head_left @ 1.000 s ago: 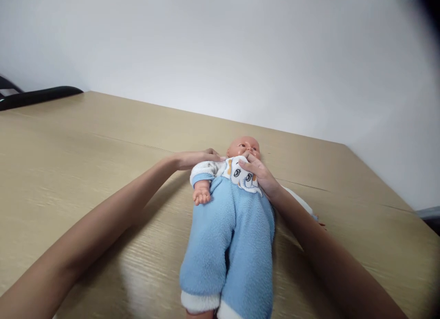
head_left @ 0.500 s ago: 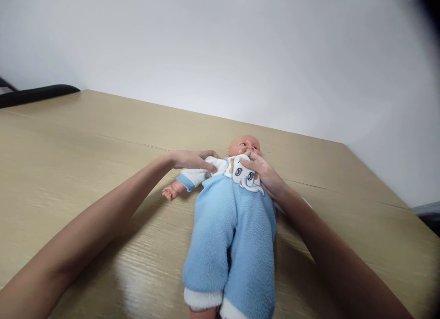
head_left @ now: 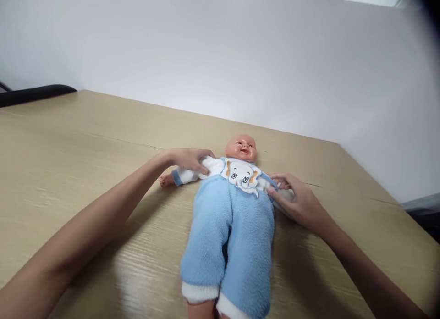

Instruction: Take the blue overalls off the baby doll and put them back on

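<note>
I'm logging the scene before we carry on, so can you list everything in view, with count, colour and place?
Doll: 1, pinkish, on its back, head away from the camera, feet cut off by the bottom edge
Outfit: 1, light blue and white, on the doll
Elephant-face patch: 1, white with orange, on the outfit's chest
Table: 1, light wood, under the doll
Wall: 1, pale grey, behind the table
Curved object: 1, black, left edge, partly cut off
Dark object: 1, blackish, right edge, too cut off to identify
Left hand: 1, bare, around the doll's sleeve
Right hand: 1, bare, at the doll's other sleeve
Forearms: 2, bare, reaching in from the lower corners
</note>
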Demonstrator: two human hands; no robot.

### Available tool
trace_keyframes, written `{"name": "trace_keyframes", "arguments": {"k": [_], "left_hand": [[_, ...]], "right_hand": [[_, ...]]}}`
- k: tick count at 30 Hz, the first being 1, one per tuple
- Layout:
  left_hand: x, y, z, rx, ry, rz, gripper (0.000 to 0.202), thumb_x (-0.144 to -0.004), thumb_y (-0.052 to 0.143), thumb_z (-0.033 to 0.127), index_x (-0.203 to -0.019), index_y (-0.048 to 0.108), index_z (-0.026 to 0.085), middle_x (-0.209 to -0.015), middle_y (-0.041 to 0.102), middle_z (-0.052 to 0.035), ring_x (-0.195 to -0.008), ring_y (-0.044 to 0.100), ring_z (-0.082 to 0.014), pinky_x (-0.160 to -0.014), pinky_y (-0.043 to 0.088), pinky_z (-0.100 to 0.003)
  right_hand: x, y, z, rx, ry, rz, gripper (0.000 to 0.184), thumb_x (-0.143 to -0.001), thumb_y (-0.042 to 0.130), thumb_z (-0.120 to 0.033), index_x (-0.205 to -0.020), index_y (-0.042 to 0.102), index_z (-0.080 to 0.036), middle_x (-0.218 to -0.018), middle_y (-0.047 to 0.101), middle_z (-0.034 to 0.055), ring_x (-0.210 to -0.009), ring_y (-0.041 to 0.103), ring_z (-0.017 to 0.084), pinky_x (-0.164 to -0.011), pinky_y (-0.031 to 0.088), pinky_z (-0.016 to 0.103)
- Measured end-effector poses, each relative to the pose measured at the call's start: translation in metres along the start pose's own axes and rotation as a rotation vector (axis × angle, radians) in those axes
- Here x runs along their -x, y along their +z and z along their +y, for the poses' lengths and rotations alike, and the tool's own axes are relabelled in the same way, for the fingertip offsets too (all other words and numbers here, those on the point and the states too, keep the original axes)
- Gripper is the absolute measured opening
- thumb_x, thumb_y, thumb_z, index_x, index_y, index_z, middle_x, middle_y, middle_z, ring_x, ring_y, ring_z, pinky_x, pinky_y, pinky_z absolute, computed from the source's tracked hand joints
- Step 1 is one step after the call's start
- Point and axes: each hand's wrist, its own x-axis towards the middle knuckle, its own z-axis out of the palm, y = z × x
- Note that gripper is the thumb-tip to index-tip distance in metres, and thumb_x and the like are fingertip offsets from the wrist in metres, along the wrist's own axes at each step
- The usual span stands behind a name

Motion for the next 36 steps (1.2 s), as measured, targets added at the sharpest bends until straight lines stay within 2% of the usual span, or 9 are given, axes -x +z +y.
{"name": "trace_keyframes", "arguments": {"k": [3,7,10,13,18,24,30,33,36], "left_hand": [[0.012,-0.003,0.017,-0.134,-0.018,0.111,0.068,-0.083,0.066,0.045,-0.144,0.056,0.015,-0.146,0.063,-0.0157,-0.131,0.059,-0.0338,-0.109,0.047,-0.042],[0.015,0.012,0.064,-0.147,0.126,0.447,0.043,-0.094,0.062,0.042,-0.128,0.062,0.017,-0.133,0.068,-0.0126,-0.129,0.059,-0.0299,-0.108,0.047,-0.041],[-0.009,0.040,0.100,-0.206,0.348,0.569,0.031,-0.096,0.065,0.036,-0.121,0.064,0.016,-0.128,0.069,-0.0139,-0.127,0.058,-0.0300,-0.109,0.046,-0.042],[-0.046,0.066,0.120,-0.327,0.445,0.531,0.029,-0.097,0.070,0.038,-0.114,0.065,0.015,-0.124,0.071,-0.0154,-0.125,0.058,-0.0324,-0.109,0.044,-0.044],[-0.075,0.082,0.121,-0.294,0.478,0.478,0.020,-0.105,0.059,0.033,-0.111,0.067,0.015,-0.110,0.075,-0.0118,-0.106,0.067,-0.0281,-0.089,0.048,-0.038],[-0.066,0.082,0.118,-0.131,0.716,0.544,0.021,-0.109,0.052,0.033,-0.115,0.065,0.017,-0.103,0.073,-0.0081,-0.097,0.069,-0.0221,-0.086,0.048,-0.032],[-0.058,0.087,0.115,-0.304,0.855,0.747,0.026,-0.109,0.048,0.033,-0.118,0.067,0.017,-0.106,0.072,-0.0104,-0.097,0.067,-0.0221,-0.088,0.046,-0.035],[-0.055,0.089,0.112,-0.393,0.913,0.903,0.024,-0.107,0.050,0.031,-0.112,0.070,0.019,-0.097,0.072,-0.0086,-0.092,0.066,-0.0222,-0.090,0.044,-0.039],[-0.051,0.089,0.115,-0.318,0.922,0.927,0.019,-0.100,0.054,0.030,-0.105,0.070,0.020,-0.089,0.070,-0.0061,-0.086,0.065,-0.0221,-0.089,0.044,-0.040]], "right_hand": [[0.034,-0.003,0.028,0.102,-0.025,0.041,0.056,-0.092,0.068,-0.063,-0.133,0.063,-0.027,-0.133,0.068,0.0138,-0.123,0.063,0.040,-0.106,0.052,0.057],[0.069,-0.006,0.058,0.095,-0.006,0.021,0.067,-0.092,0.069,-0.060,-0.147,0.052,-0.026,-0.143,0.062,0.0172,-0.132,0.058,0.044,-0.111,0.048,0.065],[0.078,-0.005,0.066,-0.012,0.059,0.018,0.062,-0.094,0.068,-0.057,-0.146,0.054,-0.025,-0.144,0.064,0.0175,-0.128,0.064,0.042,-0.107,0.054,0.062],[0.075,-0.004,0.066,-0.170,0.149,0.042,0.061,-0.090,0.075,-0.055,-0.140,0.057,-0.025,-0.134,0.070,0.0161,-0.111,0.074,0.036,-0.093,0.064,0.052],[0.054,-0.010,0.054,-0.407,0.160,0.309,0.072,-0.072,0.093,-0.052,-0.130,0.059,-0.025,-0.122,0.075,0.0126,-0.110,0.075,0.033,-0.099,0.063,0.050],[0.008,0.000,0.033,-0.830,0.105,0.371,0.061,-0.075,0.093,-0.044,-0.123,0.058,-0.031,-0.137,0.067,0.0062,-0.127,0.067,0.027,-0.103,0.061,0.040],[-0.022,0.030,0.024,-0.798,-0.061,0.195,0.054,-0.080,0.089,-0.040,-0.126,0.061,-0.033,-0.112,0.071,0.0032,-0.104,0.071,0.024,-0.095,0.061,0.038],[-0.018,0.038,0.025,-0.686,-0.174,0.115,0.051,-0.086,0.083,-0.039,-0.132,0.061,-0.033,-0.120,0.064,0.0048,-0.107,0.067,0.025,-0.098,0.058,0.040],[-0.008,0.036,0.025,-0.542,-0.263,0.081,0.041,-0.095,0.072,-0.040,-0.134,0.062,-0.032,-0.124,0.058,0.0066,-0.113,0.063,0.028,-0.103,0.055,0.045]]}}
